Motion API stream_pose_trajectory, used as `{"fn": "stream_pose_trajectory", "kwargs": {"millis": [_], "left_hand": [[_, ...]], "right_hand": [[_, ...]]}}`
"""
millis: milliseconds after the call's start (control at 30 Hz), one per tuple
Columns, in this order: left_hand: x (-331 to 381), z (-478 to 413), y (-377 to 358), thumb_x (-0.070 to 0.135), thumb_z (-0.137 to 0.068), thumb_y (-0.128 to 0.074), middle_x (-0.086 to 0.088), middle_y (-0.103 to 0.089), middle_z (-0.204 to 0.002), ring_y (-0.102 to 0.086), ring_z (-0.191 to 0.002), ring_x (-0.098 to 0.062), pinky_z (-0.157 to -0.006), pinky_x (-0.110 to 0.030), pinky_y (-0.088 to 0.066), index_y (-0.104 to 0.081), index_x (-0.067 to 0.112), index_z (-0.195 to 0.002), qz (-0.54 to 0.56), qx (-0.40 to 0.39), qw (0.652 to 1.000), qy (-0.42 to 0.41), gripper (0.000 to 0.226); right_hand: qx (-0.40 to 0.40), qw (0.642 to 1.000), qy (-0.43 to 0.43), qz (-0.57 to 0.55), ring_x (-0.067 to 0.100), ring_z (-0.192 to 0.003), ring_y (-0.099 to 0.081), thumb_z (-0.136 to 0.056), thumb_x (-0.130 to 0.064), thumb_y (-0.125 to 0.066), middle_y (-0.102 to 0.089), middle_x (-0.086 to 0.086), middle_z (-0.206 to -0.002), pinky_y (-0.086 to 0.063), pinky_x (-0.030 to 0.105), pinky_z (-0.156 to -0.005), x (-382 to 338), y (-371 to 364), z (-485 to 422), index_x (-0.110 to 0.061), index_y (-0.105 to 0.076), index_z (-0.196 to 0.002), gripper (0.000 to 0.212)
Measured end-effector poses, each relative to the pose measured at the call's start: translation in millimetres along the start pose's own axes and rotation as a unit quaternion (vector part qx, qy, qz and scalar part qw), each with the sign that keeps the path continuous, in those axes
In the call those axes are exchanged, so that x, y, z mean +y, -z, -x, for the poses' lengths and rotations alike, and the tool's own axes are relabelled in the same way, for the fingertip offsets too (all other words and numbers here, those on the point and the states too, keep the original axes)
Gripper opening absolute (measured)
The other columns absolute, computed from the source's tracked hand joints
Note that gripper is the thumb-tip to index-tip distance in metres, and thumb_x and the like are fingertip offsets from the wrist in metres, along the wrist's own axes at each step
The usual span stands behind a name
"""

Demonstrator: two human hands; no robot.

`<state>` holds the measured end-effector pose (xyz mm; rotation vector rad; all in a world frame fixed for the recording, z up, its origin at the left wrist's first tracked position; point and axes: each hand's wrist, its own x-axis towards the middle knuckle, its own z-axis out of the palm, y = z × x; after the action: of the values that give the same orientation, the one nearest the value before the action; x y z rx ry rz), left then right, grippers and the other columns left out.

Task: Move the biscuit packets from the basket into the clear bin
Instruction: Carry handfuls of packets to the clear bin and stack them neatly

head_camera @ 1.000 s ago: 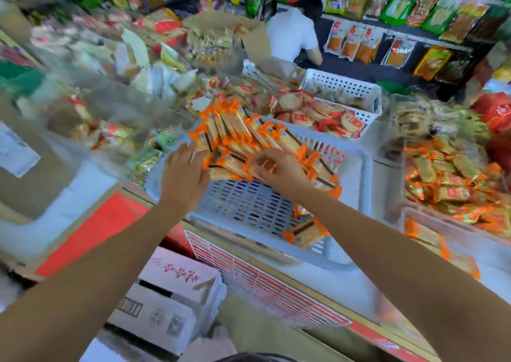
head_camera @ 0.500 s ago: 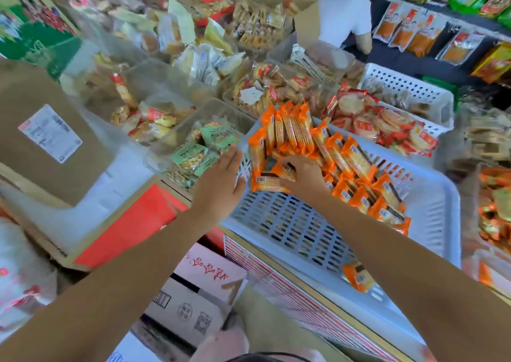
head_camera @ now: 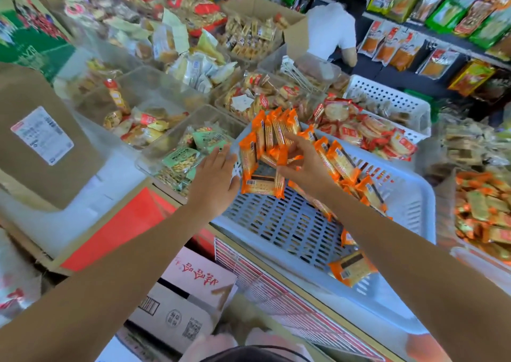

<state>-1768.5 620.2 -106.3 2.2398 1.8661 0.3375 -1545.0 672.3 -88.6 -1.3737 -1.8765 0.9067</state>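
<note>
Orange biscuit packets (head_camera: 262,182) in right grip (head_camera: 307,168)

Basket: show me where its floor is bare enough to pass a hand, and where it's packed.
Bare: the basket floor's near-left stretch, bordered by the left hand at the rim, the right forearm and the lone packet in the near corner. Crowded: the far corner, where the right hand grips biscuit packets, and beyond the forearm.
</note>
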Motion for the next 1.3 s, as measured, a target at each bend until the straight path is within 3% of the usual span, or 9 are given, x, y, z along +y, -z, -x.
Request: {"fn": "stream_pose_trajectory", "kwargs": {"millis": [167,233,333,433,533,667,833,1100,1300], "left_hand": [[46.9,-6.4,8.0,0.031,-0.103,-0.036,-0.009,-0.048,-0.139,-0.053,-0.115,-0.021,-0.093,-0.031,-0.039,-0.037,0.015,-0.143,0.282,-0.008,0.959,0.001,0.043],[70.5,-11.9,8.7,0.036,-0.103,-0.038,-0.005,-0.055,-0.128,-0.061,-0.091,-0.017,-0.083,-0.031,-0.046,-0.038,0.017,-0.141,0.447,-0.081,0.887,0.085,0.043],[92.4,-22.1,3.9,0.028,-0.099,-0.053,-0.013,-0.063,-0.116,-0.071,-0.087,-0.025,-0.078,-0.035,-0.057,-0.046,0.013,-0.133,0.633,-0.132,0.740,0.185,0.039],[103.2,-29.3,0.0,0.016,-0.095,-0.058,-0.002,-0.053,-0.108,-0.068,-0.093,-0.028,-0.081,-0.038,-0.059,-0.044,0.020,-0.129,0.679,-0.114,0.694,0.210,0.037],[105.0,-37.1,-3.5,0.013,-0.095,-0.059,0.002,-0.047,-0.104,-0.062,-0.092,-0.018,-0.086,-0.041,-0.056,-0.045,0.023,-0.132,0.661,-0.093,0.715,0.207,0.041],[100.0,-49.4,-9.9,0.013,-0.094,-0.060,-0.007,-0.050,-0.109,-0.063,-0.092,-0.021,-0.084,-0.039,-0.058,-0.048,0.023,-0.132,0.625,-0.078,0.748,0.209,0.041],[96.5,-63.1,-18.2,0.013,-0.093,-0.062,-0.020,-0.053,-0.117,-0.066,-0.094,-0.028,-0.082,-0.041,-0.059,-0.049,0.024,-0.130,0.599,-0.063,0.775,0.193,0.041],[95.7,-73.5,-23.8,0.012,-0.091,-0.064,-0.013,-0.056,-0.106,-0.066,-0.095,-0.027,-0.076,-0.034,-0.060,-0.047,0.020,-0.134,0.581,-0.062,0.791,0.184,0.047],[99.3,-75.4,-25.2,0.015,-0.091,-0.064,-0.006,-0.047,-0.108,-0.064,-0.093,-0.026,-0.080,-0.038,-0.059,-0.048,0.023,-0.132,0.533,-0.063,0.829,0.158,0.045]], "right_hand": [[0.034,0.994,-0.011,-0.103,0.013,-0.102,-0.058,-0.082,-0.011,-0.072,-0.054,0.012,-0.113,-0.055,0.028,-0.084,-11.5,28.8,23.0,-0.020,-0.054,-0.126,0.048],[0.054,0.987,-0.020,-0.148,0.019,-0.101,-0.059,-0.083,-0.005,-0.071,-0.055,0.017,-0.116,-0.055,0.030,-0.082,-10.4,38.7,34.7,-0.014,-0.055,-0.123,0.044],[0.058,0.986,-0.026,-0.155,0.018,-0.101,-0.059,-0.085,-0.003,-0.070,-0.055,0.010,-0.120,-0.055,0.027,-0.078,-4.2,53.1,50.7,-0.013,-0.055,-0.122,0.041],[0.028,0.988,-0.063,-0.136,0.016,-0.107,-0.060,-0.088,-0.016,-0.069,-0.057,0.003,-0.121,-0.055,0.029,-0.083,13.7,69.6,58.9,-0.018,-0.056,-0.122,0.037],[0.074,0.988,-0.086,-0.104,0.011,-0.104,-0.061,-0.089,-0.034,-0.068,-0.059,-0.002,-0.122,-0.051,0.031,-0.086,36.7,82.4,54.2,-0.025,-0.063,-0.114,0.027],[0.131,0.987,-0.097,0.017,0.009,-0.102,-0.057,-0.088,-0.028,-0.069,-0.056,-0.006,-0.120,-0.050,0.033,-0.089,56.4,91.7,33.7,-0.026,-0.064,-0.111,0.023],[0.075,0.982,-0.081,0.156,0.021,-0.125,-0.042,-0.085,-0.028,-0.072,-0.045,0.001,-0.134,-0.039,0.038,-0.103,73.9,90.3,4.5,-0.024,-0.053,-0.132,0.051],[0.067,0.977,-0.027,0.200,0.025,-0.116,-0.047,-0.079,-0.024,-0.077,-0.053,0.003,-0.123,-0.042,0.042,-0.098,74.8,91.5,-8.9,-0.023,-0.058,-0.128,0.053],[0.095,0.989,-0.014,0.111,0.011,-0.094,-0.048,-0.081,-0.013,-0.073,-0.046,0.001,-0.116,-0.043,0.016,-0.080,50.5,109.9,1.4,-0.020,-0.052,-0.132,0.055]]}}
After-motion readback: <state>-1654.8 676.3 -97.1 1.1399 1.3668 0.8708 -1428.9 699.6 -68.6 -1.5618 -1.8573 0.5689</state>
